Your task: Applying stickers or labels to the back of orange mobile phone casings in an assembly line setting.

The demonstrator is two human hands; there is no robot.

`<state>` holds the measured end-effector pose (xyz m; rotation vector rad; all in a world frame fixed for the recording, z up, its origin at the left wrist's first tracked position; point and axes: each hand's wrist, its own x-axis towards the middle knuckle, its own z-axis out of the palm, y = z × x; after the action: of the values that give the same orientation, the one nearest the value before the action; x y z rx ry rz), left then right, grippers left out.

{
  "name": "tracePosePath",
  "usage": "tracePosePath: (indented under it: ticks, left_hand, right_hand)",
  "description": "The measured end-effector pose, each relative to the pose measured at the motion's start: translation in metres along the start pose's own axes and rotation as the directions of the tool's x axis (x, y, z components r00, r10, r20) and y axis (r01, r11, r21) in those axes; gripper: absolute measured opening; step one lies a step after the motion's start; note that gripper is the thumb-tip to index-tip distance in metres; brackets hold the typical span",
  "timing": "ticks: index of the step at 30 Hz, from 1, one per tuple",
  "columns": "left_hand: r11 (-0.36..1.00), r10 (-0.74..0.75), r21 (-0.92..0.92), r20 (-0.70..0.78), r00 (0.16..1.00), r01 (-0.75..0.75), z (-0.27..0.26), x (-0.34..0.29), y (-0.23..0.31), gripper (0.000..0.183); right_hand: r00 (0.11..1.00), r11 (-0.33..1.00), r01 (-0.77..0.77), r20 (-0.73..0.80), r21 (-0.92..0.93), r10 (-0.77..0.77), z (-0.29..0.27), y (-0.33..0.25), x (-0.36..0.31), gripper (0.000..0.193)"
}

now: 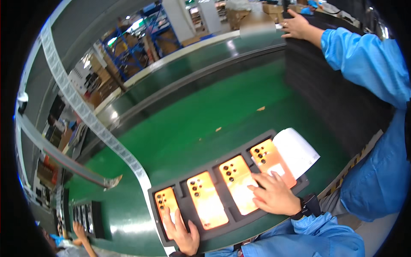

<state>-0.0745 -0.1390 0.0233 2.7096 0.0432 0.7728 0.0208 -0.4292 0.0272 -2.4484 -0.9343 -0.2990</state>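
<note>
A dark foam tray (184, 169) holds orange smartphones in a row, backs up, with round camera lenses at their upper ends. My left hand (183, 233) rests its outstretched fingers over the lower part of the leftmost phone (164, 198). My right hand (276, 195), a black band at its wrist, lies with fingers spread between the third phone (233, 175) and the rightmost phone (265, 154), touching their surfaces. Neither hand wraps around anything. Beside the left one, the second phone (207, 201) is untouched. White paper (295, 152) partly covers the rightmost phone's edge.
The tray lies on a green conveyor belt (192, 132) with small scraps on it. A co-worker's blue-sleeved arm (364, 60) reaches over a black foam stack (329, 98) at right. Another dark tray (87, 218) and another person's hand (79, 231) are at far left. A pale strip (105, 132) crosses the belt.
</note>
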Motion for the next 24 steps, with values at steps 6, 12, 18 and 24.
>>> tracePosePath:
  ticks: [6,12,18,24]
  left_hand:
    - [0.998,-0.056,0.014,-0.084,0.995,0.057,0.004,0.001,0.005,0.066]
    - [0.978,-0.136,0.181,0.194,0.971,0.101,0.002,0.003,0.009,0.055]
    - [0.990,-0.114,0.112,0.292,0.950,0.084,0.008,0.009,0.007,0.058]
    - [0.983,-0.129,0.165,0.345,0.930,0.075,0.004,0.008,0.002,0.061]
  right_hand:
    - [0.998,0.998,-0.051,0.027,-0.027,0.052,-0.003,-0.005,0.000,0.039]
    - [0.999,0.999,-0.034,0.035,-0.003,0.034,-0.004,-0.009,-0.001,0.037]
    - [0.999,0.998,-0.033,-0.012,-0.046,0.033,-0.001,-0.007,0.003,0.033]
    - [0.998,0.998,-0.055,0.037,-0.028,0.056,-0.003,-0.013,0.007,0.031]
